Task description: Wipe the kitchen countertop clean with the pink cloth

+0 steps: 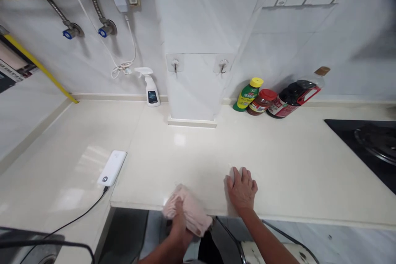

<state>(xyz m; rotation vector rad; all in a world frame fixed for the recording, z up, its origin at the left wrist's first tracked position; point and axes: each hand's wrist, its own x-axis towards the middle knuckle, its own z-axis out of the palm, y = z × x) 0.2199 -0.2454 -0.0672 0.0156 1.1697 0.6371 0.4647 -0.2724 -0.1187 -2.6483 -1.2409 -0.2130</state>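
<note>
1. Step, judged: cloth handling at the counter's [278, 173] front edge. Left hand [178, 223] closed on the bunched cloth [195, 211]; right hand [243, 192] palm-down on the counter, fingers spread.
2. Next move, judged: calls for a firm left grip.
3. Cloth overhangs the edge; long axis diagonal, far-left to near-right.
</note>
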